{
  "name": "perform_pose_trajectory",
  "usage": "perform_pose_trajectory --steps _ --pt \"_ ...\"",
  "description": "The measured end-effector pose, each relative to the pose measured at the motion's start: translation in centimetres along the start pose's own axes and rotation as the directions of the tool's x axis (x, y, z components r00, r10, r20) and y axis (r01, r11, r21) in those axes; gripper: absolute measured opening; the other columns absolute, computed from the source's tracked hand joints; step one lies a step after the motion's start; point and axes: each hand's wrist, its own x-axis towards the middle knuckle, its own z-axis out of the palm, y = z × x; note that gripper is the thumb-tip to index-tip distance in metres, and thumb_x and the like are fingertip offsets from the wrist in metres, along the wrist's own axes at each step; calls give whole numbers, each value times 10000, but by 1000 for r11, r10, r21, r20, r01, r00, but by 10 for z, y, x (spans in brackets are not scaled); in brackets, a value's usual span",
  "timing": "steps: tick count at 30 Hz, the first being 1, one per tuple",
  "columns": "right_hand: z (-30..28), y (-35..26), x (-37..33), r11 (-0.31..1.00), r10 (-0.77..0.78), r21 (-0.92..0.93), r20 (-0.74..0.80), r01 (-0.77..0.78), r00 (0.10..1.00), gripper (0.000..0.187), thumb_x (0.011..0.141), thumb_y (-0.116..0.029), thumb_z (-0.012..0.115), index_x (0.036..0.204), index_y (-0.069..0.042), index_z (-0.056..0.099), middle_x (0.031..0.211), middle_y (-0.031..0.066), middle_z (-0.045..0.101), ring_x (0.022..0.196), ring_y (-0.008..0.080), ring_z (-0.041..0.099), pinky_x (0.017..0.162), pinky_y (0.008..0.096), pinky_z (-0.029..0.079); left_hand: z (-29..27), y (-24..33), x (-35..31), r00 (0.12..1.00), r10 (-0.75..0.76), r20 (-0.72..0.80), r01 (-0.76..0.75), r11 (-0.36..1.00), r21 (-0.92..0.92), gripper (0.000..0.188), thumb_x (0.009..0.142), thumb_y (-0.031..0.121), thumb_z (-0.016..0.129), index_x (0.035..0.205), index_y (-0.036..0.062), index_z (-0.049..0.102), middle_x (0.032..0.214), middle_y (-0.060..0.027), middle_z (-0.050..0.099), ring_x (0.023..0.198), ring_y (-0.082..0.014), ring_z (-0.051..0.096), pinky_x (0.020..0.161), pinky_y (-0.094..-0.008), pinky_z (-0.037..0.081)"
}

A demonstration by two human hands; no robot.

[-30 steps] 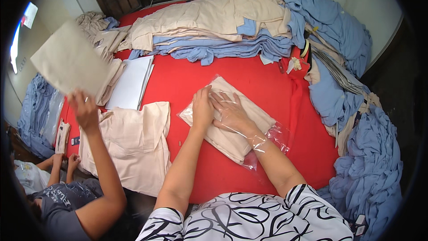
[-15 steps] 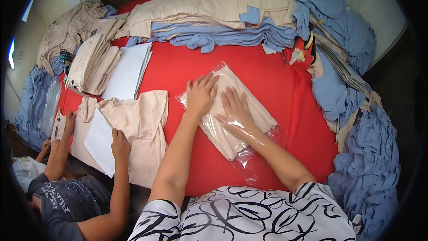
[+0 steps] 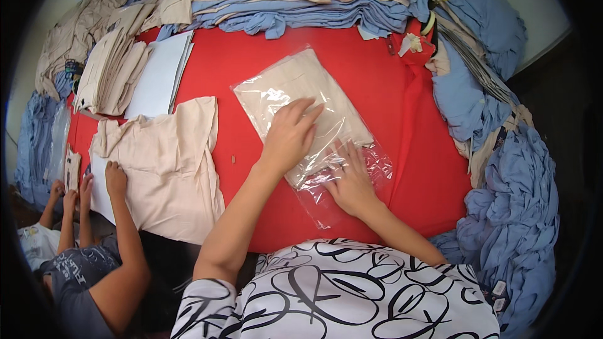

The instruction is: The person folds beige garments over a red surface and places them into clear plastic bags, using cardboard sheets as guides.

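Note:
A folded cream garment lies tilted on the red cloth, inside a clear plastic bag. The bag's loose end reaches past the fabric, toward me. My left hand is over the middle of the package, fingers stretched out and slightly bent; whether all of it touches the plastic I cannot tell. Lower down, my right hand lies flat with spread fingers, at the edge where the fabric stops and the loose plastic begins. Neither hand grips anything.
On the left a co-worker's hands hold a white sheet by a spread cream garment. Behind are folded cream garments and white sheets. Blue garments heap on the right; layered garments line the back.
My left hand has come down from the package's upper left to its middle. My right hand has slid toward the loose plastic end. The co-worker's white sheet has moved left. The view has shifted.

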Motion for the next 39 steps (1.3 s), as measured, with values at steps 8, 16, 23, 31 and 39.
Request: perform_pose_trajectory --steps 8,16,23,31,39 --pt "-43 -2 -32 988 82 -145 253 -46 964 606 931 -371 587 1309 96 503 1377 251 491 1320 409 414 1150 528 250 -42 18 -100 981 92 170 -91 996 -12 390 800 127 672 1189 104 654 1228 -69 598 1125 -240 537 934 -386 427" --pt "-40 1 123 988 -124 76 -108 133 986 514 955 -343 568 1381 -62 509 1473 182 423 1368 373 370 1135 495 259 -30 37 -116 983 45 180 -68 990 122 448 771 283 736 1166 82 669 1185 -34 605 1090 -222 540 927 -410 416" --pt "23 -19 232 983 -141 -140 -141 121 980 675 948 -596 426 1488 -192 399 1589 121 260 1485 371 130 1144 663 25 -26 16 -120 998 -36 44 27 983 184 312 765 170 729 1058 64 704 1076 -9 650 1000 -195 579 859 -385 438" --pt "29 -12 234 994 -102 -36 -108 99 989 714 926 -600 469 1504 -193 374 1589 139 256 1482 389 127 1143 665 20 -37 22 -142 989 -129 68 115 976 185 366 758 18 651 1121 40 696 1133 -47 657 1056 -211 603 893 -376 472" --pt "13 16 103 970 129 -182 -173 -161 976 662 952 -481 515 1503 -149 359 1579 183 247 1457 399 199 1155 619 116 -43 11 -136 989 -39 140 24 994 109 362 818 36 653 1180 41 662 1160 -65 641 1098 -238 590 958 -407 466"
